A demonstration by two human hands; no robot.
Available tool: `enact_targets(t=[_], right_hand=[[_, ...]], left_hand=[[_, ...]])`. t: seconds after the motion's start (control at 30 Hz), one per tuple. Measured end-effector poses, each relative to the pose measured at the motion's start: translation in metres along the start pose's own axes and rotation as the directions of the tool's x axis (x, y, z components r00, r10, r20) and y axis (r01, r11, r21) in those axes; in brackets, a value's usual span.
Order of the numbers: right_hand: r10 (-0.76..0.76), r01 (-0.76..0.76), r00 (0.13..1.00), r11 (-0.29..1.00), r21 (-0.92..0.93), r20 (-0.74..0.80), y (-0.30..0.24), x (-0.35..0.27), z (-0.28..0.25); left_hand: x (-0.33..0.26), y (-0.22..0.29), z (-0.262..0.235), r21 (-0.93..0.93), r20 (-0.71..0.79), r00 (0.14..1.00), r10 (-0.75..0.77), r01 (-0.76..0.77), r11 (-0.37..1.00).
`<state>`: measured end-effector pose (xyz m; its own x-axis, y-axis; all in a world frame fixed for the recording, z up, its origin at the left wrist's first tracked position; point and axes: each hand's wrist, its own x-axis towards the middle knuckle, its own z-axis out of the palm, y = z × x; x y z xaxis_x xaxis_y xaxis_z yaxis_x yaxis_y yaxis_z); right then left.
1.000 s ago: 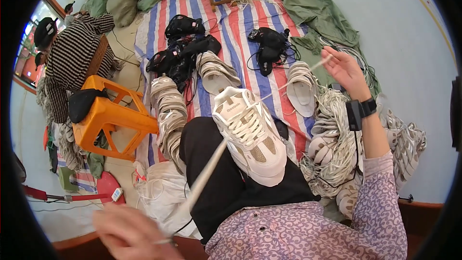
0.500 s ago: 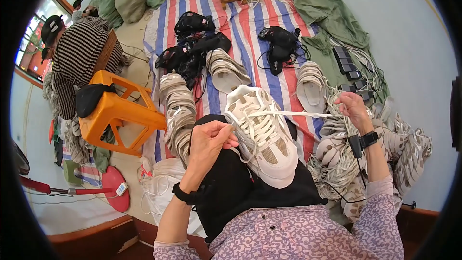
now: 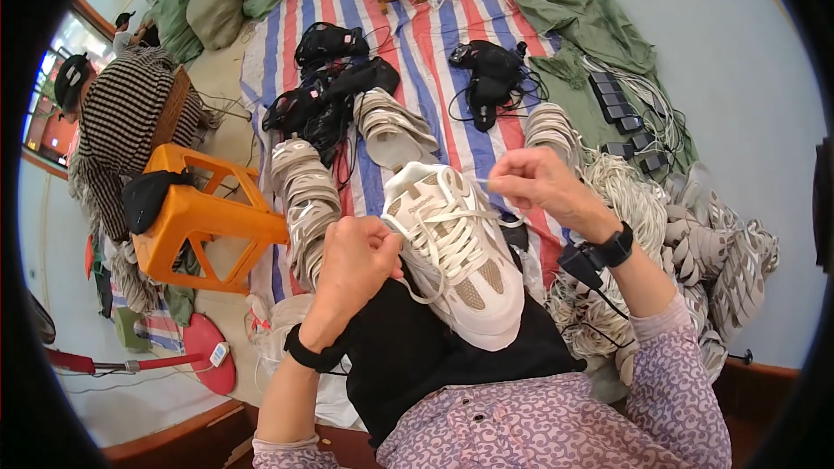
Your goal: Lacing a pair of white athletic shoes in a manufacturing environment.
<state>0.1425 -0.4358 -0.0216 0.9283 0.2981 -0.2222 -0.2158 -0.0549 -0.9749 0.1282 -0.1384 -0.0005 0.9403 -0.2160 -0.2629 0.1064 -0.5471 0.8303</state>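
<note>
While the shoe (image 3: 497,317) rests on the lap (image 3: 413,339), toe toward the body, lacing seems in hand: the right hand (image 3: 546,189) pinches a lace (image 3: 458,247) beside the collar; the left hand (image 3: 354,259) bunches at the left edge, grip unclear. Next probably calls for finding an eyelet. Stacked uppers (image 3: 306,200) lie beyond.

One white-and-beige laced sneaker (image 3: 456,252). Bare hands were two: left hand (image 3: 352,260), right hand (image 3: 547,187). Black wrist straps (image 3: 308,356), two. Beige-and-white nested shoe stacks (image 3: 304,195) came to three; right-hand shoe heap (image 3: 738,278) too jumbled to count. Orange plastic stool (image 3: 165,230), one. Other people (image 3: 139,104), two.
</note>
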Motion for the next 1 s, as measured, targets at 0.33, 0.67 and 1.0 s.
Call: enact_targets(t=[0.33, 0.67, 1.0], right_hand=[[0.100, -0.106, 0.963, 0.994, 0.012, 0.251, 0.001, 0.040, 0.006], [-0.090, 0.242, 0.962, 0.718, -0.652, 0.258, -0.022, 0.060, 0.032], [-0.385, 0.510, 0.860, 0.677, -0.531, 0.336, -0.023, 0.066, 0.072]], left_hand=[[0.008, 0.019, -0.008, 0.217, 0.057, 0.997, 0.059, -0.070, 0.974], [0.000, 0.007, -0.014, 0.048, 0.089, 0.996, 0.010, -0.014, 0.999], [-0.001, -0.021, -0.006, -0.272, 0.108, 0.990, -0.085, 0.112, 0.956]])
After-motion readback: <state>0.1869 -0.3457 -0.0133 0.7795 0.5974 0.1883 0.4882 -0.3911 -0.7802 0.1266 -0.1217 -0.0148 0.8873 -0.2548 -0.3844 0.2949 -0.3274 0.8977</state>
